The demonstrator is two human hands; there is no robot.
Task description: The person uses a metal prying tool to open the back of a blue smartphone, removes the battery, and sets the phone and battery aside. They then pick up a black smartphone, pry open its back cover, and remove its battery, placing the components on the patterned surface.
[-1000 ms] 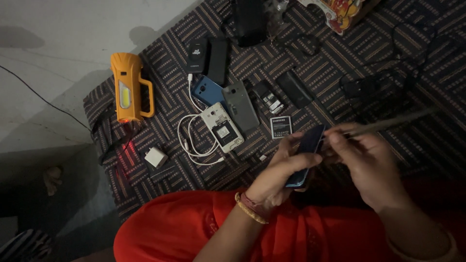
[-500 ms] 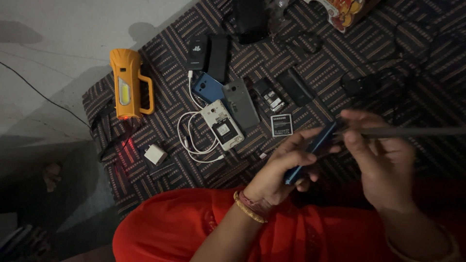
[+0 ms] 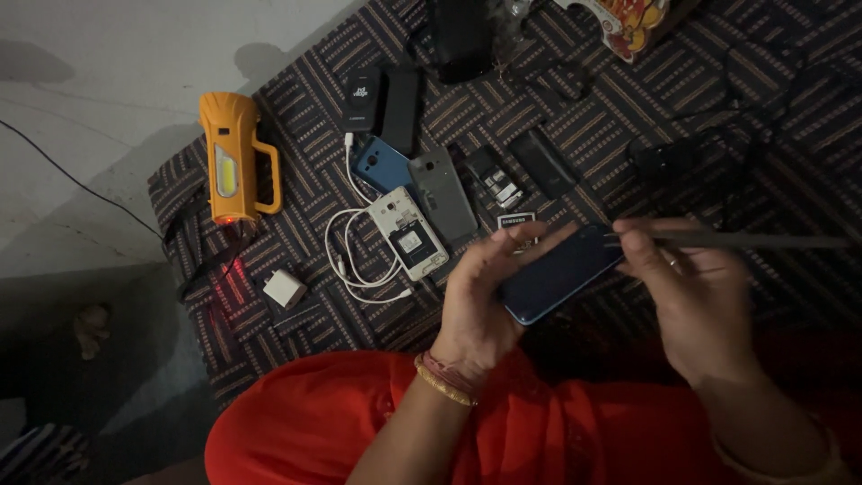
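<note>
My left hand grips a dark blue phone by its lower end, tilted up to the right, above my orange-clad lap. My right hand pinches a thin grey tool that lies level, its tip at the phone's upper edge. Bangles sit on my left wrist. Just beyond the hands a small battery lies on the mat.
On the patterned dark mat lie an orange torch, a white charger plug, a white cable, an opened white phone, a blue phone, a grey back cover and several black phones. Bare floor lies left.
The blue phone has been turned flatter and swung up to the right in my left hand. My right hand and the tool have shifted right, with the tool now level.
</note>
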